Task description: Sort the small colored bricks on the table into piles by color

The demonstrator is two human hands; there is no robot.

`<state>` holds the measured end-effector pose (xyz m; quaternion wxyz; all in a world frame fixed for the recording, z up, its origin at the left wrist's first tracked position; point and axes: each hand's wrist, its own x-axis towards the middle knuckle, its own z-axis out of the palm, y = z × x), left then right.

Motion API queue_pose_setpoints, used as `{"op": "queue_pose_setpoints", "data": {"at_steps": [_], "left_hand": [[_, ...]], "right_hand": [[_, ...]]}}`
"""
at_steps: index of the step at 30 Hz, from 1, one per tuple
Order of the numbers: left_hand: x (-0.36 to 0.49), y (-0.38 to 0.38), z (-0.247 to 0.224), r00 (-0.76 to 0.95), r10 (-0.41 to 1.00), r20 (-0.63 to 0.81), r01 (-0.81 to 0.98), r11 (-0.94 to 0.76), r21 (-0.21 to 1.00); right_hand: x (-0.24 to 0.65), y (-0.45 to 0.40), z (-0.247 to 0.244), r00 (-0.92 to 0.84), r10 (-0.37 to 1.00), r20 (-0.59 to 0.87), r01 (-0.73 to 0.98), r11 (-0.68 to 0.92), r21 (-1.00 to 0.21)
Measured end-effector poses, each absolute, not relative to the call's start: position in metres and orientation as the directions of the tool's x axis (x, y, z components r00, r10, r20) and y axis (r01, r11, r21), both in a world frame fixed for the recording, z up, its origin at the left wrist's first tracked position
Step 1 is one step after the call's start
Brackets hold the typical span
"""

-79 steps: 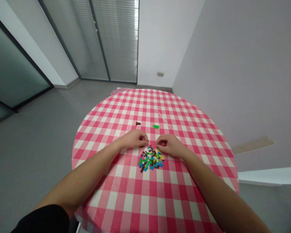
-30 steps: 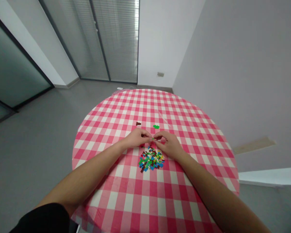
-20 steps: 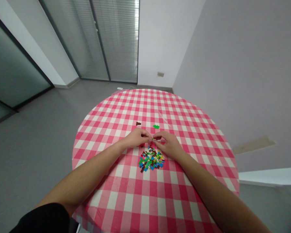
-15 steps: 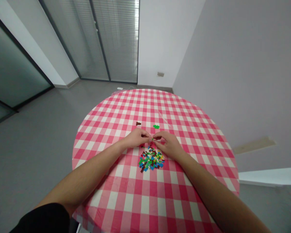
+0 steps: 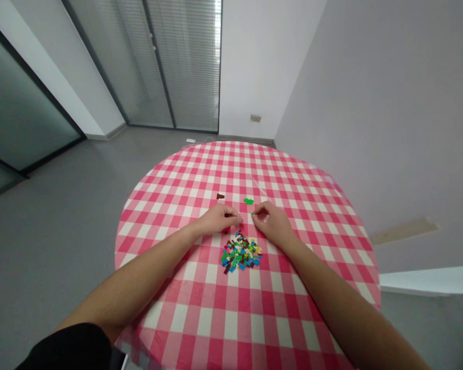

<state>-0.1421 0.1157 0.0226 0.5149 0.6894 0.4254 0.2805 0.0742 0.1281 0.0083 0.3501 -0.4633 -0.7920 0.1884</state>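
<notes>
R hand (image 5: 274, 224) pinches green pc (image 5: 252, 214), L hand (image 5: 217, 219) grip unclear, brick pile (image 5: 241, 254) on tbl (image 5: 200, 313).

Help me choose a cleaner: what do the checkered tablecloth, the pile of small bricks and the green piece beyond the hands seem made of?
Checkered tablecloth: probably thin vinyl, slightly glossy, given faint sheen and creases; coated fabric possible.
Pile of small bricks: likely hard plastic, from bright solid colours and crisp edges; finish too small to judge.
Green piece: probably plastic, matte-looking, evenly coloured.
</notes>
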Motion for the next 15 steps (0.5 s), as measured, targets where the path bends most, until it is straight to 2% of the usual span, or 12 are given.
{"op": "queue_pose_setpoints", "data": {"at_steps": [6, 10, 15], "left_hand": [[-0.144, 0.117, 0.019, 0.494, 0.868, -0.045, 0.3, -0.121, 0.946], [-0.145, 0.117, 0.018, 0.513, 0.858, -0.027, 0.283, -0.139, 0.949], [-0.145, 0.117, 0.017, 0.527, 0.85, -0.028, 0.278, -0.141, 0.95]], "right_hand": [[0.086, 0.143, -0.001, -0.265, 0.9, 0.345, 0.703, 0.426, -0.57], [0.086, 0.145, -0.002, -0.298, 0.896, 0.328, 0.72, 0.437, -0.539], [0.089, 0.144, -0.001, -0.347, 0.885, 0.309, 0.77, 0.457, -0.444]]}}
